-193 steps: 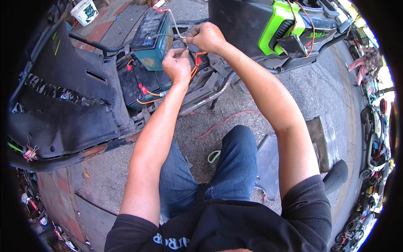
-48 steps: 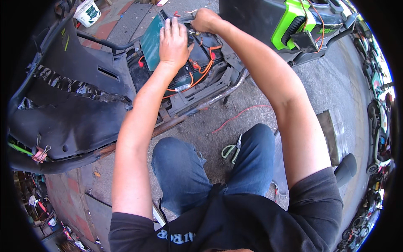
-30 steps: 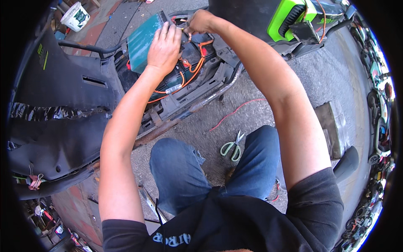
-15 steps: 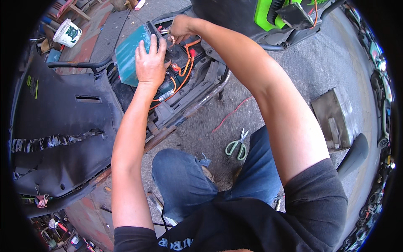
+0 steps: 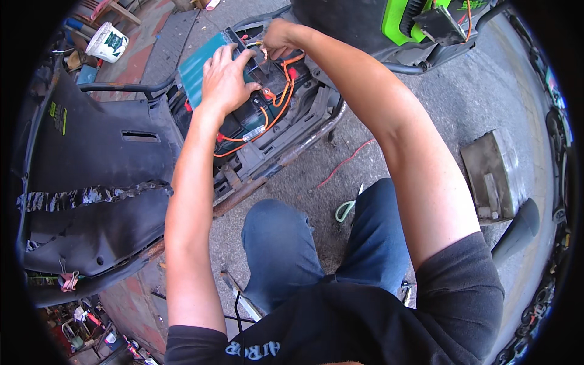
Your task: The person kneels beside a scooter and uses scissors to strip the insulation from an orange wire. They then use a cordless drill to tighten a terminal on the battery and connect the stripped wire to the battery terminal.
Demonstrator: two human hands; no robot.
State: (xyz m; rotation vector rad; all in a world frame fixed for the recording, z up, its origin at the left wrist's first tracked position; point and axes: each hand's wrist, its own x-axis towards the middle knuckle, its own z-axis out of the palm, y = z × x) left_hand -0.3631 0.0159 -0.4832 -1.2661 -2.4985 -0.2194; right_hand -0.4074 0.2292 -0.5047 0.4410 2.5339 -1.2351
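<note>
A teal block-shaped battery (image 5: 194,72) sits tilted in the open bay of a scooter frame (image 5: 292,146). My left hand (image 5: 226,79) grips its near edge, fingers over the teal face and thumb on the dark side. At the far end of the bay my right hand (image 5: 280,39) is closed beside the battery's dark end, near some thin wires. What its fingers pinch is hidden. Orange cables (image 5: 283,97) with red terminal covers run over dark batteries beside my left thumb.
Green-handled scissors (image 5: 345,210) and a red wire (image 5: 345,163) lie on the ground by my knees. To the right stands a worn metal box (image 5: 486,170). A black body panel (image 5: 91,146) spreads left, a white bucket (image 5: 107,42) beyond it. Another black-and-green panel (image 5: 365,30) is at the top.
My left hand has shifted from lying on the battery's face to wrapping its near edge, with the battery tipped further away. My right hand stays at the bay's far end. The view has shifted slightly.
</note>
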